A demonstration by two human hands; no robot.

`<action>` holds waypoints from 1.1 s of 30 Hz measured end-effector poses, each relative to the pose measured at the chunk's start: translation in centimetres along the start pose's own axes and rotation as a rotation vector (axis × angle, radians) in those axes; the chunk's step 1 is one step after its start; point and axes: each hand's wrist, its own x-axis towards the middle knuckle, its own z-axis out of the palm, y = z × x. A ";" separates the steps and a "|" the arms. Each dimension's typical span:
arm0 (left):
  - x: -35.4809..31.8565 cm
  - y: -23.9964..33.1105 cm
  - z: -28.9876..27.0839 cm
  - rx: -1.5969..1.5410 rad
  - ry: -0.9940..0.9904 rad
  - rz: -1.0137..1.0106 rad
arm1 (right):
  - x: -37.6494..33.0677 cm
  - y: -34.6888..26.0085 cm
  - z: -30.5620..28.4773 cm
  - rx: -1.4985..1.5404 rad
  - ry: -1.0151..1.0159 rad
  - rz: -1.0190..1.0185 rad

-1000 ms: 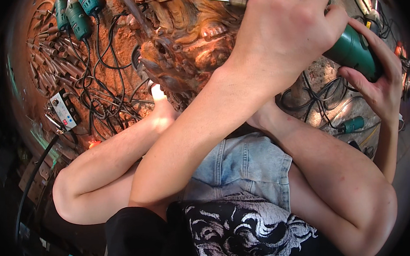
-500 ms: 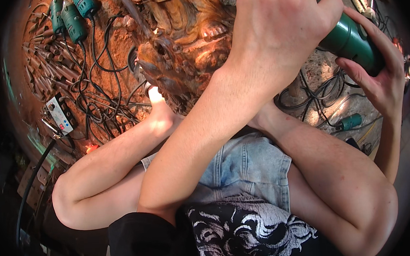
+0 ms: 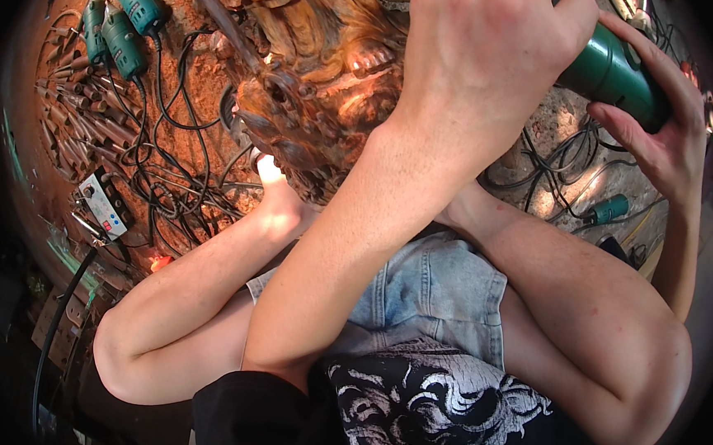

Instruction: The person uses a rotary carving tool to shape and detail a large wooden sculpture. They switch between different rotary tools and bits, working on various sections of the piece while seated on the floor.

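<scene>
A green die grinder (image 3: 615,72) with a cylindrical body slants across the upper right, held between my two hands. My left hand (image 3: 499,35), its forearm crossing over my lap from the lower left, is closed at the tool's upper end with knuckles up. Its fingertips and whatever tip the tool carries are hidden behind the hand. My right hand (image 3: 666,139) wraps the rear end of the grinder, thumb on the near side and fingers along the far side. Left of my left hand stands a brown carved wooden sculpture (image 3: 314,85) with a glossy, ridged surface.
Several teal power tools (image 3: 123,44) lie at the upper left beside a pile of carving bits (image 3: 89,117). Tangled black cords (image 3: 173,181) run to a control box (image 3: 103,207). Another small teal tool (image 3: 608,209) and a cord coil (image 3: 547,164) lie right of my crossed legs.
Both hands keep their hold on the grinder, almost unmoved. Objects at the left sit slightly shifted in the picture.
</scene>
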 end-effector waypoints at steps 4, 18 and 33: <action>-0.3 -0.1 -0.2 -0.049 -0.048 0.008 | -0.4 -0.3 0.0 -0.023 -0.033 0.012; -0.1 -0.2 -0.4 0.032 -0.094 0.031 | -0.2 -0.4 0.1 0.000 -0.051 0.085; 1.1 2.7 0.7 -0.295 0.175 0.138 | -5.4 -3.7 -7.9 0.216 -0.159 0.043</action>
